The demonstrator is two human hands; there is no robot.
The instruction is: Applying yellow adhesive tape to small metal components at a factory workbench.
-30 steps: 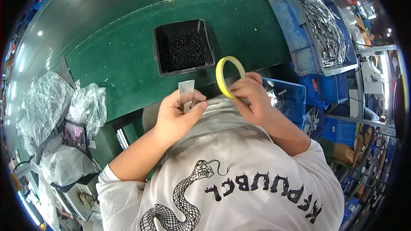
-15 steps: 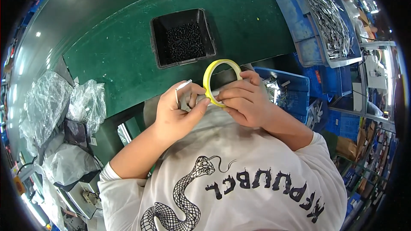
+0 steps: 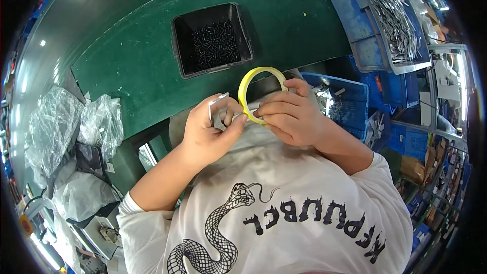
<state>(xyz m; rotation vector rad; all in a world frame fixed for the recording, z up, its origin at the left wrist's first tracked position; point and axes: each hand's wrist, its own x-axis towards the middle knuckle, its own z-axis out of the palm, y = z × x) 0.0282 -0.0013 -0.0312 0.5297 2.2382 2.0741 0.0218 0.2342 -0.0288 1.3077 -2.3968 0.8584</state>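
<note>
A roll of yellow tape (image 3: 243, 90) stands on edge in front of my chest, near the table's front edge. My right hand (image 3: 297, 116) grips it from the right, with several fingers along the ring and reaching into its opening. On the other side, my left hand (image 3: 205, 134) is closed, its thumb and fingertip pinched at the roll's lower left rim. A thin white or silvery strip (image 3: 219, 98) is tucked among the left fingers and sticks up past the knuckles. Whatever lies right under the left fingertips is hidden.
On the green table (image 3: 289, 25) stands a black bin (image 3: 183, 38) with many small black pieces (image 3: 215, 43). A large blue bin (image 3: 357, 25) of thin metal strips (image 3: 393, 18) is at the far right, a blue crate (image 3: 357, 91) nearer. Clear plastic bags (image 3: 101, 122) lie left.
Both hands keep their hold on the tape roll, which has shifted very slightly. The whole view has moved a little, so the black bin appears slightly higher and further left.
</note>
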